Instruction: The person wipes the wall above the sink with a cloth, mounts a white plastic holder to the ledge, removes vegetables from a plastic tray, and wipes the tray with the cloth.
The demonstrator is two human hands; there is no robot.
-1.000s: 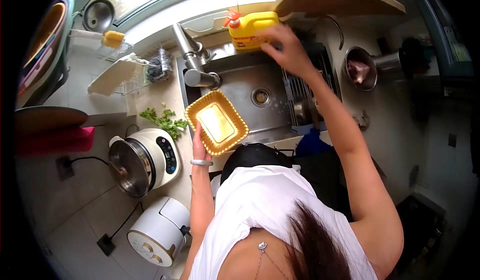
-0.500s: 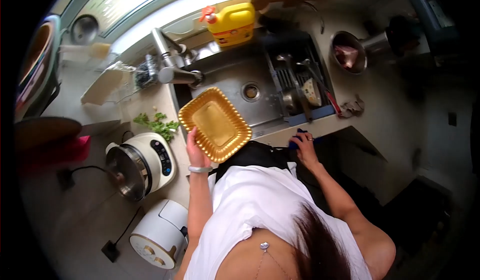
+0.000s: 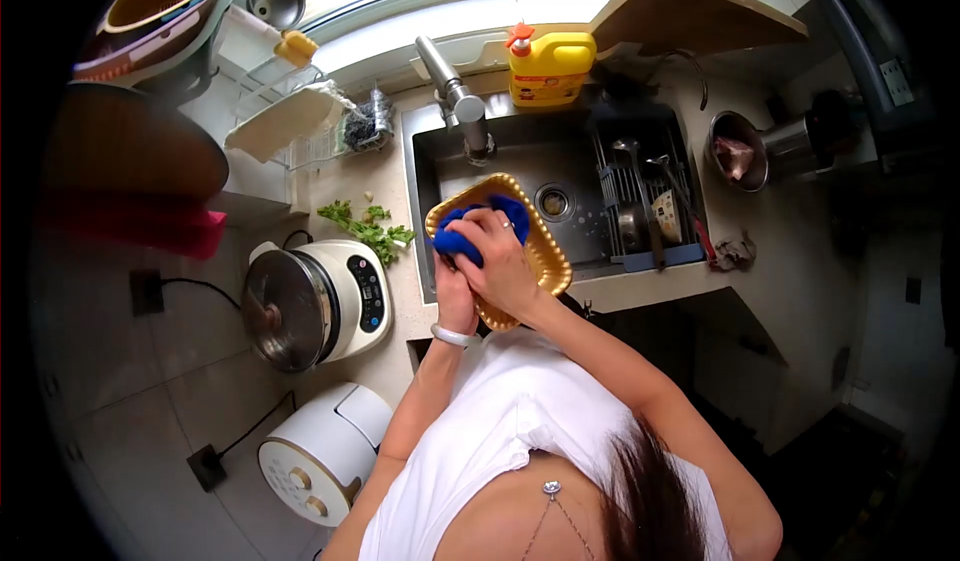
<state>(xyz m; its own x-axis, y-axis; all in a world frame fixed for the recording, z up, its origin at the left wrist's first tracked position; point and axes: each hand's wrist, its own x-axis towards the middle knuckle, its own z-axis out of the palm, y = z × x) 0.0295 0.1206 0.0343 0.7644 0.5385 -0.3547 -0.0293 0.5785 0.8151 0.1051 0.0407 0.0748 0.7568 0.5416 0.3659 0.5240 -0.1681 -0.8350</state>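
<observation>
A golden rectangular tray (image 3: pixel 546 259) with a fluted rim is held over the near left side of the sink (image 3: pixel 515 161). My left hand (image 3: pixel 456 296) grips its left edge, with part of the fingers hidden behind my other hand and the tray. My right hand (image 3: pixel 492 261) presses a bunched blue cloth (image 3: pixel 460 244) against the inside of the tray near its far left end. The fingers are curled over the cloth. Above the sink's left part stands the metal faucet (image 3: pixel 455 96); no running water shows.
A dish rack (image 3: pixel 655 259) with ladles and other utensils fills the sink's right side. Behind stands a yellow jug (image 3: pixel 552 66). Leafy greens (image 3: pixel 368 229), an electric pot (image 3: pixel 325 301) and a white appliance (image 3: pixel 320 456) sit left. A steel bowl (image 3: pixel 745 166) with meat is right.
My right hand has brought the blue cloth from the counter's front edge up into the golden tray. My left hand still holds the tray. The head view has shifted.
</observation>
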